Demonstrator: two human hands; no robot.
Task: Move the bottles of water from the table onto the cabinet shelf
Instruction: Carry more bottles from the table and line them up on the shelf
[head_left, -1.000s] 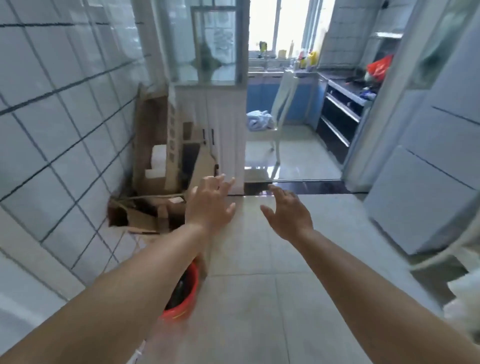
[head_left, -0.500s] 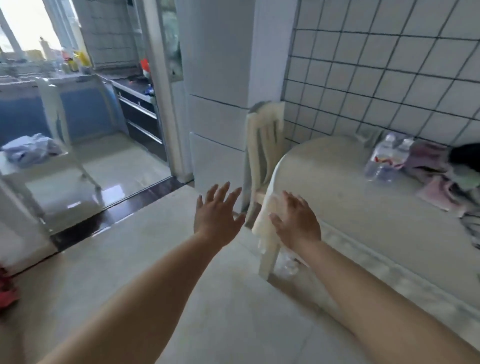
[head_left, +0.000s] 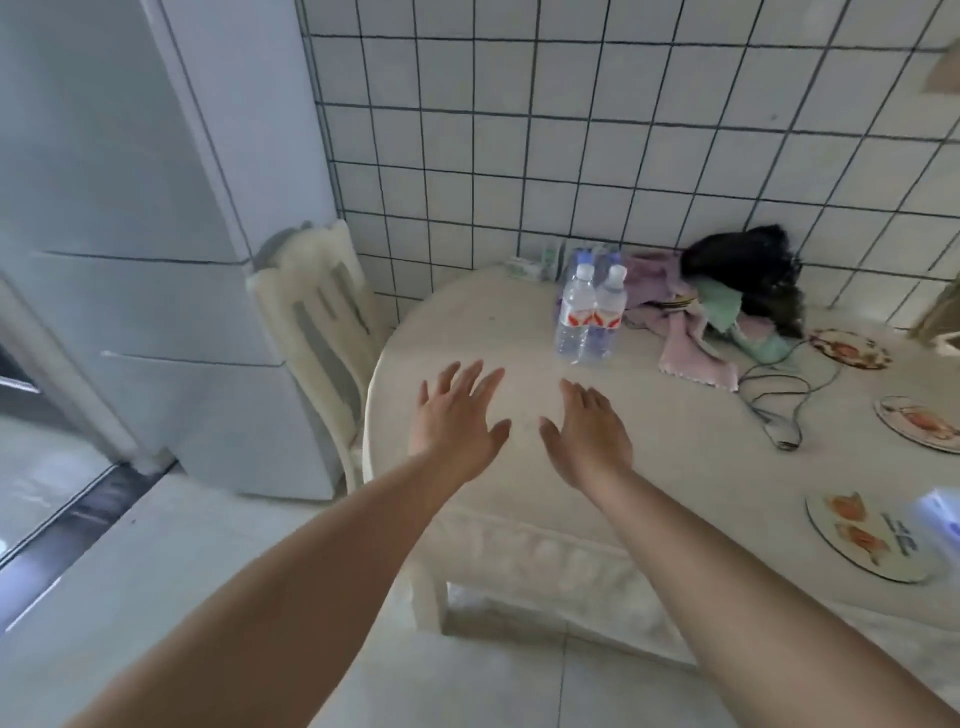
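Reaching out over the round cream table (head_left: 467, 322), the person is holding the left hand (head_left: 454, 423) and right hand (head_left: 584, 434) flat, fingers spread and empty, presumably to take the two clear plastic water bottles (head_left: 589, 317) standing upright together near the tiled wall.

More bottles (head_left: 586, 258) hide behind the front pair, count unclear. At three o'clock, the table (head_left: 675, 467) runs off frame. A blurred white object (head_left: 940, 519) sits there too.

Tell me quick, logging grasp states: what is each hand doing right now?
Left hand: open, fingers spread, holding nothing.
Right hand: open, holding nothing.
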